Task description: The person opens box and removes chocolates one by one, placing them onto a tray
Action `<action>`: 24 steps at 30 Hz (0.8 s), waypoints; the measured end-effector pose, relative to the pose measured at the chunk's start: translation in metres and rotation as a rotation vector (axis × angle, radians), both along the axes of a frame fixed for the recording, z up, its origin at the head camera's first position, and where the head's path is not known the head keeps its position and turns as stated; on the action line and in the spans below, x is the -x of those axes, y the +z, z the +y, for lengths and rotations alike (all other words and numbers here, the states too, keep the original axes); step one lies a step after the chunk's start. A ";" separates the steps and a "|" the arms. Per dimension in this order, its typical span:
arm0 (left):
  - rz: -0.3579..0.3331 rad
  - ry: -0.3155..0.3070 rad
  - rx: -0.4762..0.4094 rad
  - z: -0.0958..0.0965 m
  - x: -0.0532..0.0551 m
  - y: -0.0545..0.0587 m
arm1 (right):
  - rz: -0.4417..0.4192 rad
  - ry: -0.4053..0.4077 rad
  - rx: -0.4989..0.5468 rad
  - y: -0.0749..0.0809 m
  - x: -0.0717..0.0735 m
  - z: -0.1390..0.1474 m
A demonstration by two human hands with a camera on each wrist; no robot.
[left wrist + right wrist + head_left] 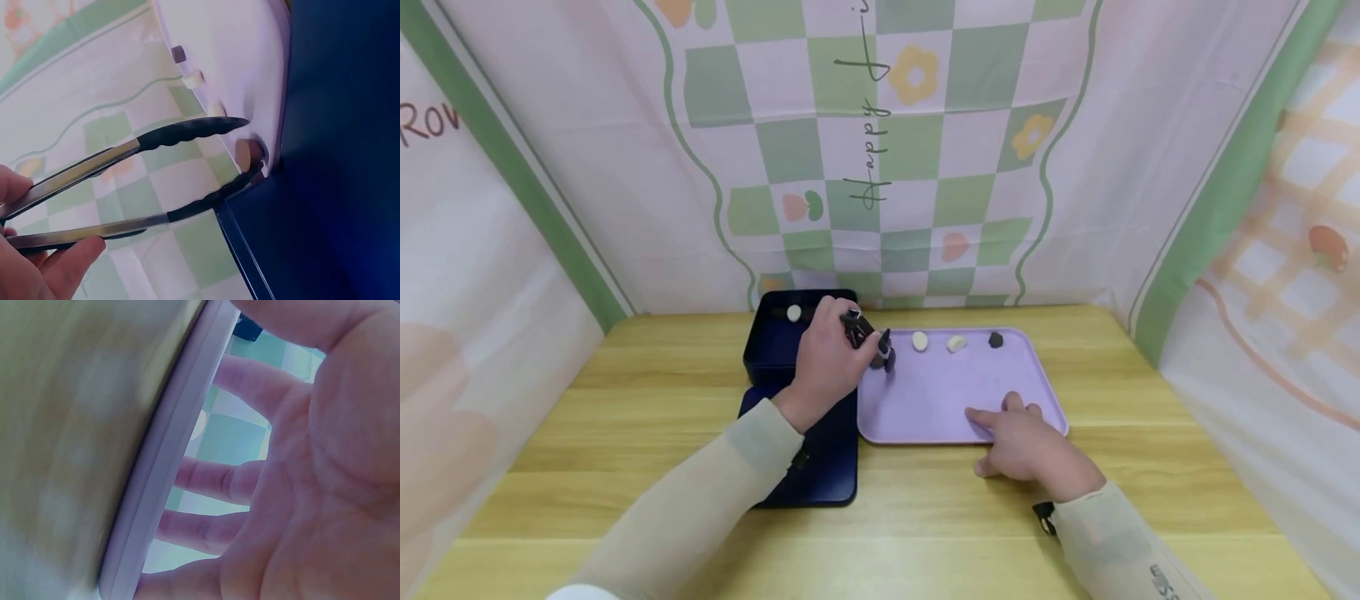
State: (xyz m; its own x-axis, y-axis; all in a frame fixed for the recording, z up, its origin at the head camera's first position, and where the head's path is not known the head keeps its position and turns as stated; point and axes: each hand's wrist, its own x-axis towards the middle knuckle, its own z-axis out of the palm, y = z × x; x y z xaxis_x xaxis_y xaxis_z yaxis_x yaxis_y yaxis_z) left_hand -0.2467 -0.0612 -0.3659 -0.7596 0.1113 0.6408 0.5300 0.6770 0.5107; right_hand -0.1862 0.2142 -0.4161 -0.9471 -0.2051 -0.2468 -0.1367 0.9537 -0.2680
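Observation:
My left hand (826,358) holds a pair of tongs (187,133) with steel arms and black scalloped tips. The tips stand apart at the near-left corner of the purple tray (925,408) in the left wrist view, with a brown piece (244,154) close to the lower tip. From the head, that piece is mostly hidden behind the tongs. My right hand (1030,442) rests at the tray's front right, fingertips on its surface and thumb off the front edge. Along the tray's back lie a pale oval piece (920,342), a pale chunky piece (956,343) and a dark piece (996,340).
Left of the tray stands a dark blue box (763,372) with a pale oval piece (793,313) inside. A dark blue lid (823,483) lies in front of it, partly under my left forearm. Behind the wooden table (925,517) hangs a patterned cloth (917,142).

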 end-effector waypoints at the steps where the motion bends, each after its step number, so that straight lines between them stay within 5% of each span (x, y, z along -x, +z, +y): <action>1: 0.002 0.001 -0.002 0.001 0.000 0.000 | -0.001 0.000 0.000 0.000 0.000 0.000; 12: 0.099 -0.036 -0.143 0.002 -0.001 -0.001 | -0.006 0.004 0.002 0.003 -0.001 0.000; 24: 0.038 -0.016 -0.205 0.002 0.008 -0.009 | -0.004 0.004 -0.001 0.003 0.000 -0.001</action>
